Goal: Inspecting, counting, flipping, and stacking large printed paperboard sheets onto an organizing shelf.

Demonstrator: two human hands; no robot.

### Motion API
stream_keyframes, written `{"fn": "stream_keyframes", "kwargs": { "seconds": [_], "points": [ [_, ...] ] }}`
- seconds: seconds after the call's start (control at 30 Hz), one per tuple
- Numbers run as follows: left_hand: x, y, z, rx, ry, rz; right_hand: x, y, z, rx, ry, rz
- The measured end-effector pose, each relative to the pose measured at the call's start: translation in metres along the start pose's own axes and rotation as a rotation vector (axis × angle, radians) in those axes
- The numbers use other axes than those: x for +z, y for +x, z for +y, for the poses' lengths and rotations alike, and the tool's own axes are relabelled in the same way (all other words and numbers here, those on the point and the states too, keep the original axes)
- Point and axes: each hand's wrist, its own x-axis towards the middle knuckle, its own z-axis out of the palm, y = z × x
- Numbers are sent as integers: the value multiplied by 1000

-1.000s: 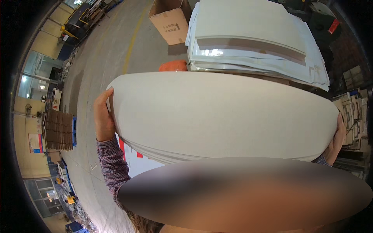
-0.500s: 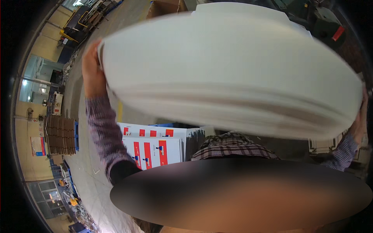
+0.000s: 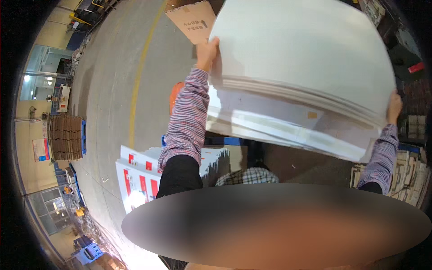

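"Where is the batch of white sheets (image 3: 301, 45)?"

"In front of the person, between the two hands, above the lower white stack (image 3: 265, 105). Its near edge lies back from that stack's near edge, so a band of the lower sheets shows. Whether it rests there or hangs just over it, I can't tell."

"And its long axis?"

"It looks to run crosswise, from one hand to the other, with the right end slanting closer to the person. The left hand (image 3: 207, 53) reaches farther out; the right hand (image 3: 394, 108) is nearer the body."

"How are the hands set?"

"Both look partly curled, gripping opposite edges of the batch. The left thumb lies at the left edge; the right hand is against the right edge, near the near right corner. How far the fingers go underneath is hidden."

"Any containers?"

"A cardboard box (image 3: 195, 22) stands just beyond the left hand, past the lower stack's left edge, over the grey floor (image 3: 108, 112). Its top is cut off and the little that shows inside is dark, so I can't tell what it holds."
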Motion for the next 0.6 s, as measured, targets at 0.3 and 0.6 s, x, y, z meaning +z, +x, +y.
{"fn": "stream_keyframes", "kwargs": {
  "seconds": [0.3,0.6],
  "points": [
    [-18,-64,-37,119,313,67,38,-94,29,-108,-58,-115],
    [40,-110,-76,224,-129,561,66,-188,28,75,281,276]
  ]
}}
